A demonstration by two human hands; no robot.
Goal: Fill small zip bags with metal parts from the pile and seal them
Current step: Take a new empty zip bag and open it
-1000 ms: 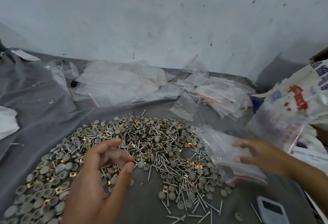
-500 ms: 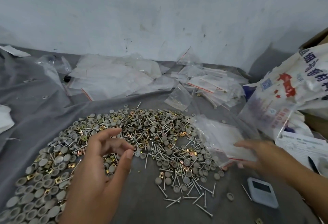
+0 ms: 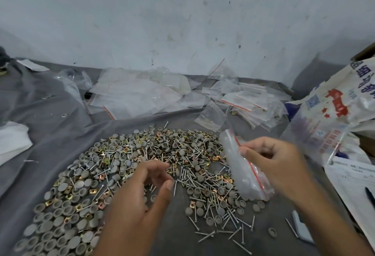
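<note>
Clear, crinkly plastic with a red zip strip: the bag [image 3: 242, 169] hangs pinched in the right hand [image 3: 278, 162], over the right edge of the pile [image 3: 129, 166]. Grey round caps, thin silvery nails and brassy square clips lie spread on grey cloth [image 3: 50, 117]. Left hand [image 3: 142, 201] hovers above them, fingers loosely curled, holding nothing.

A bench draped in grey cloth [image 3: 50, 113] carries a wide pile of metal parts [image 3: 125, 166]: grey caps, screws and brass clips. Behind the pile lie heaps of clear zip bags [image 3: 138, 97]. Left of it rests white paper [image 3: 12, 142].
</note>
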